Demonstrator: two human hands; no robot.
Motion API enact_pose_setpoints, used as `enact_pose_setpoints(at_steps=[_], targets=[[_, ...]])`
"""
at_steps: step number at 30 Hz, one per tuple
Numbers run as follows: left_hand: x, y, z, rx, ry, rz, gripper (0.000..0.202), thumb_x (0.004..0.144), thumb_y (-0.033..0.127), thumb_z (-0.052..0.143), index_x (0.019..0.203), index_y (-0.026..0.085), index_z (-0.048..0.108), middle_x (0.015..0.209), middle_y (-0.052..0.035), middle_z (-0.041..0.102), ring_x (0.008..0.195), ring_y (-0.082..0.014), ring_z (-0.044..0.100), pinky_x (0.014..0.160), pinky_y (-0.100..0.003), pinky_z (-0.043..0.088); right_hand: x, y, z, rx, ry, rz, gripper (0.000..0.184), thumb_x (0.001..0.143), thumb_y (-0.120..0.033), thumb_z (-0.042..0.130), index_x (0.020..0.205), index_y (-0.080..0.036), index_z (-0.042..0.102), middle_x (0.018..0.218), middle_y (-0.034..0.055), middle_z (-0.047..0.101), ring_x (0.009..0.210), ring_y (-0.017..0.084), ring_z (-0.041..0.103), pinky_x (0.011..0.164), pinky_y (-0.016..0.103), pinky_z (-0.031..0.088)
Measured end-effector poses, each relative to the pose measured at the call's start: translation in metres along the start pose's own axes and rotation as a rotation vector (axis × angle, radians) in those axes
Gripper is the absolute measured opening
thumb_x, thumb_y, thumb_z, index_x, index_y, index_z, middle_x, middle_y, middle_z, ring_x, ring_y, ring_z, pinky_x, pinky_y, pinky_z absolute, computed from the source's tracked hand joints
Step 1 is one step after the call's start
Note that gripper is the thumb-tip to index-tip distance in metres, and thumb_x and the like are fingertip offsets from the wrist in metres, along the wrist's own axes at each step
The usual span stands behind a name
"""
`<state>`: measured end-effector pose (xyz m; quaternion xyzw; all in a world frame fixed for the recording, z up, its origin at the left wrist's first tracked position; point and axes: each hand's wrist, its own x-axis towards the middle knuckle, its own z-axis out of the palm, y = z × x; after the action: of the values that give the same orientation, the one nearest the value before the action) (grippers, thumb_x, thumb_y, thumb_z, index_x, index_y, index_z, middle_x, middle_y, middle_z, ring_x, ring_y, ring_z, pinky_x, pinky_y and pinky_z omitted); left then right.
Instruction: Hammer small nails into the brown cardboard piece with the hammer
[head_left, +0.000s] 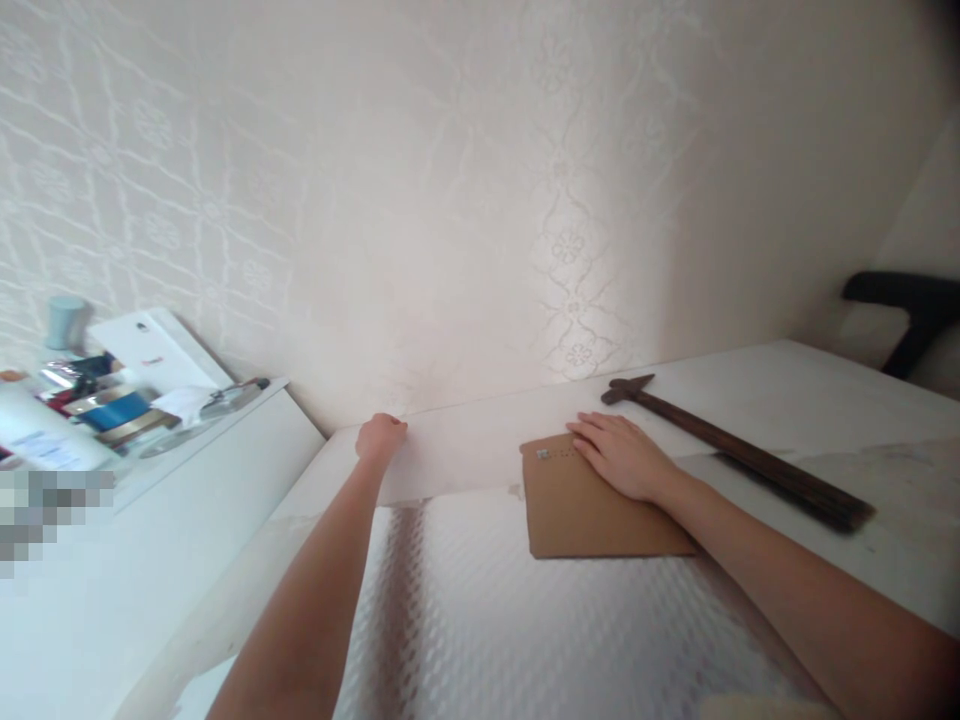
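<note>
My right hand (624, 455) lies flat with its fingers stretched out over the upper right part of a brown cardboard piece (585, 515). A small silvery bit (542, 455) and a row of tiny dark marks show near the cardboard's top edge. Close to the wall, my left hand (381, 437) is closed at the far edge of the white table; whatever its fingers hold, if anything, is hidden. Right of my right hand rests a hammer (739, 440) with a dark wooden handle, its head towards the wall. Under the cardboard spreads a sheet of bubble wrap (480, 600).
A white cabinet (225, 500) stands on the left, with a white box (161, 350), a blue-banded roll (124, 412) and other small items on top. Patterned wallpaper (450, 200) rises behind the table. A black chair part (911, 295) shows at the right.
</note>
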<state>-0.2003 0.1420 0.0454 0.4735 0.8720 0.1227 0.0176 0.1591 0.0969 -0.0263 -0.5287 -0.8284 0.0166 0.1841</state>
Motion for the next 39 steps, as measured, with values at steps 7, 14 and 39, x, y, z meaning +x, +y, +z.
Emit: enact_pose_setpoints(at_steps=[7, 14, 39], targets=[[0.004, 0.005, 0.003, 0.016, -0.020, 0.014, 0.023, 0.073, 0.023, 0.061, 0.093, 0.018, 0.071, 0.107, -0.0157, 0.068, 0.103, -0.0315, 0.062, 0.082, -0.038, 0.050, -0.001, -0.004, -0.004, -0.004, -0.008, 0.014, 0.048, 0.095, -0.035, 0.026, 0.129, -0.016, 0.056, 0.138, 0.0124, 0.049, 0.126, 0.026, 0.043, 0.107, 0.045, 0.030], [0.006, 0.015, 0.007, -0.002, 0.003, 0.041, 0.024, 0.075, 0.022, 0.060, 0.095, 0.017, 0.071, 0.107, -0.0155, 0.068, 0.103, -0.0313, 0.062, 0.080, -0.037, 0.050, -0.001, -0.005, -0.006, 0.007, -0.013, 0.029, 0.047, 0.095, -0.035, 0.029, 0.128, -0.016, 0.056, 0.138, 0.0127, 0.048, 0.126, 0.026, 0.043, 0.107, 0.045, 0.029], [-0.153, 0.092, 0.017, -1.574, -0.766, -0.245, 0.020, 0.086, 0.023, 0.061, 0.068, 0.014, 0.059, 0.061, 0.0009, 0.053, 0.051, -0.0028, 0.046, 0.053, -0.014, 0.042, 0.003, 0.005, 0.001, -0.007, -0.002, -0.030, 0.050, 0.095, -0.037, 0.027, 0.127, -0.015, 0.057, 0.136, 0.0142, 0.051, 0.124, 0.028, 0.046, 0.104, 0.045, 0.033]])
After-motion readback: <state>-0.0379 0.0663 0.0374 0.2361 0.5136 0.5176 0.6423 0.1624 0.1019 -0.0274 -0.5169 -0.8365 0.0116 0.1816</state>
